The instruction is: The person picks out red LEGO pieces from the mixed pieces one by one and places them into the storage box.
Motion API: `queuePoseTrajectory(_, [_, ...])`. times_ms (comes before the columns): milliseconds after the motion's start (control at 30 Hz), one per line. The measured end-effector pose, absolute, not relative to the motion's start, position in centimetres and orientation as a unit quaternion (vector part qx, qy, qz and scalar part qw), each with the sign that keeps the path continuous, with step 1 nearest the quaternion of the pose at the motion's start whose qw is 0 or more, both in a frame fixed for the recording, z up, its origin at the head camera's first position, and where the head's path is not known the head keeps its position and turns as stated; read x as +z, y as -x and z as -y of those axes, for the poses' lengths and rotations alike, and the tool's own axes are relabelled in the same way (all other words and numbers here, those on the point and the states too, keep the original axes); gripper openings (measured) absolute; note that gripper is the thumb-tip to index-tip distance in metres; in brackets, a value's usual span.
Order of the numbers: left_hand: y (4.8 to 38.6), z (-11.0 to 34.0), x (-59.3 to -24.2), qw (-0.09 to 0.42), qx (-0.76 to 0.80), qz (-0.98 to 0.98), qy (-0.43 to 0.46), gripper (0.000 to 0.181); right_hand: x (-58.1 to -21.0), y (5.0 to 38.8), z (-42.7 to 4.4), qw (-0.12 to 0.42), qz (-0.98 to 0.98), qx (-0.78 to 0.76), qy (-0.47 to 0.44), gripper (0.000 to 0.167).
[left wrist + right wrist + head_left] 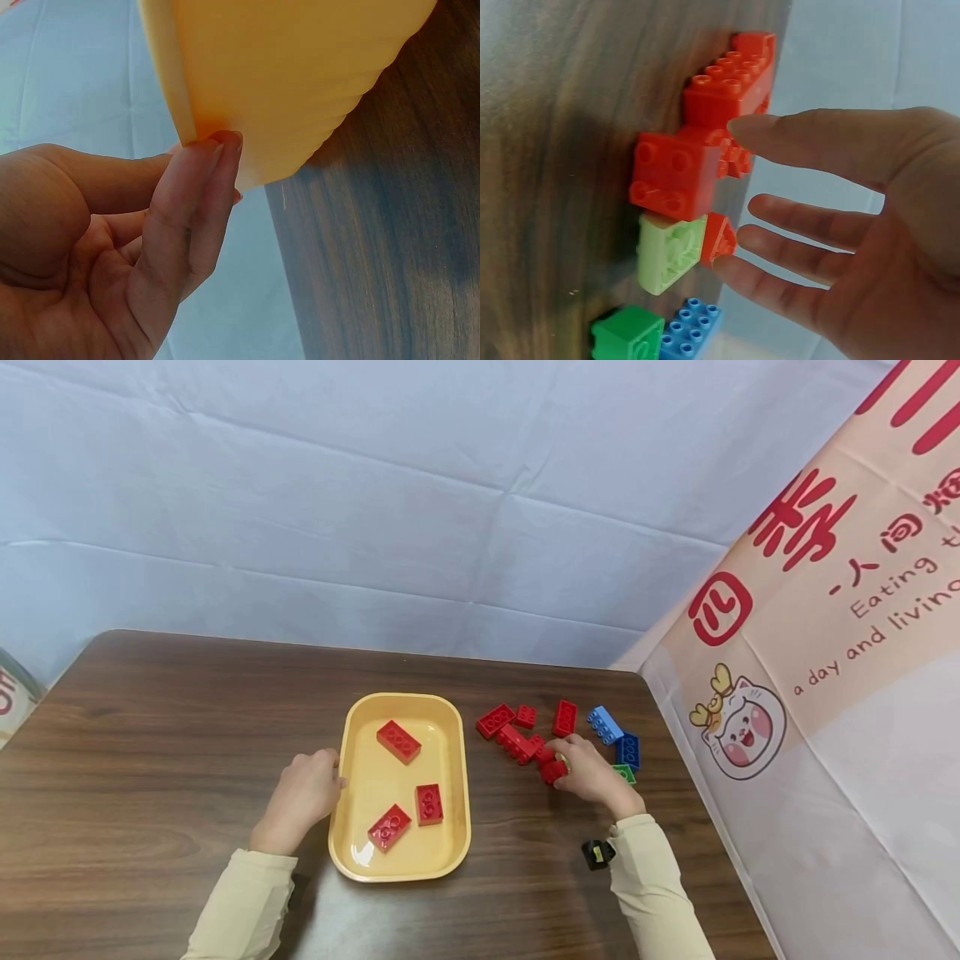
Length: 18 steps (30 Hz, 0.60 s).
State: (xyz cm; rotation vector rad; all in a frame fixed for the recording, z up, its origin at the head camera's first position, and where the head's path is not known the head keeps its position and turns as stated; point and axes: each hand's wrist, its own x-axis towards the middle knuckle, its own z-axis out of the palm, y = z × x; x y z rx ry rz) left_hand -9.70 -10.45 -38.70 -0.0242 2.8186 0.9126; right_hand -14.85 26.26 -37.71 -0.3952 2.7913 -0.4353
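Pinching yellow tray (pixel 375 777) at its left rim: L hand (pixel 302 797). R hand (pixel 588 768), fingers spread, is at loose red bricks (pixel 516 743) right of tray, nothing gripped; contact unclear. Prob. only partway: 3 red bricks (pixel 398 742) in tray; other reds, plus blue bricks (pixel 604 725) & green bricks (pixel 624 772), lie right of it.

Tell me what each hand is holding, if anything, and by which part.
The left hand pinches the yellow tray by the rim on its left side. The right hand is beside red bricks and holds nothing.
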Motion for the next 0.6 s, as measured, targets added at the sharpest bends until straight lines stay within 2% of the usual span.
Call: queuePoseTrajectory(600, [9.7, 10.4, -38.7, 0.092, 0.307, -0.947, 0.015, 0.018, -39.8, 15.2, -26.4, 0.162, -0.969, -0.152, 0.111, 0.042])
